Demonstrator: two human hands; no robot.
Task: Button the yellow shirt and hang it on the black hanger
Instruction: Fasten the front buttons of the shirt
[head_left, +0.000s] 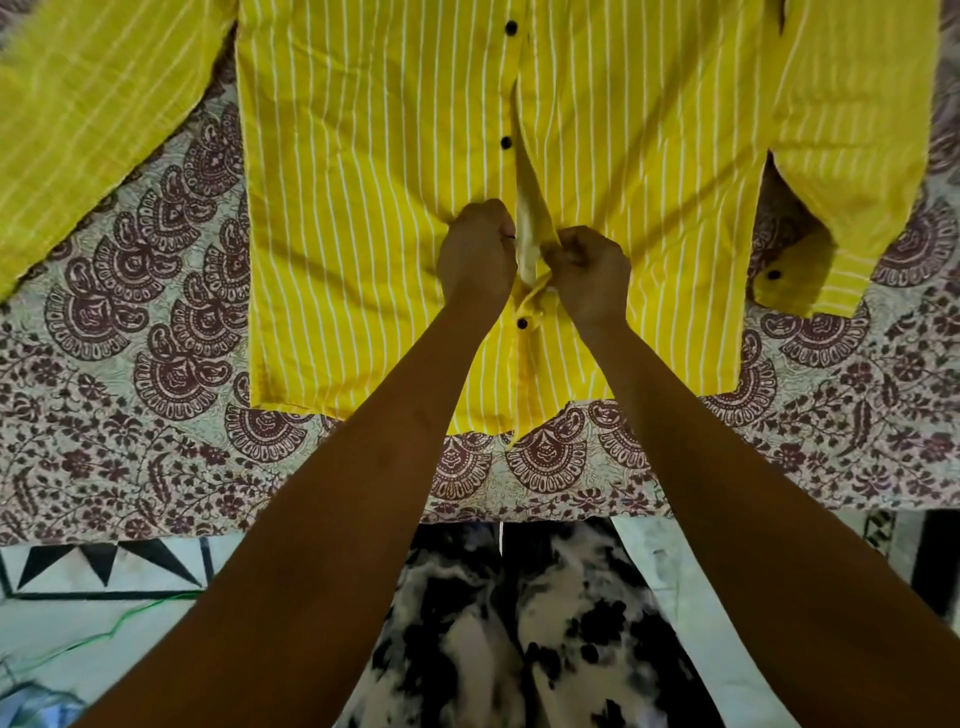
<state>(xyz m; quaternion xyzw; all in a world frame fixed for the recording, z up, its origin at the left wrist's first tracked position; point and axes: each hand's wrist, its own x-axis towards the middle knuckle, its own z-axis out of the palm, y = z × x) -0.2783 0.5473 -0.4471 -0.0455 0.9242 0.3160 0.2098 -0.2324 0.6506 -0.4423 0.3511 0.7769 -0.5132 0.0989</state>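
The yellow shirt with thin white stripes lies flat, front up, on a patterned bedspread, hem toward me. Black buttons run down its placket; the lowest one sits just below my hands, and two more show above. The placket gapes open between them, showing pale inner fabric. My left hand pinches the left edge of the placket. My right hand pinches the right edge, bunching the cloth. Both sleeves spread outward; the right cuff has a black button. No black hanger is in view.
A paisley bedspread in maroon and cream covers the bed, its near edge running across below the shirt hem. Below it are my black-and-white patterned trousers and a floor with black triangle markings.
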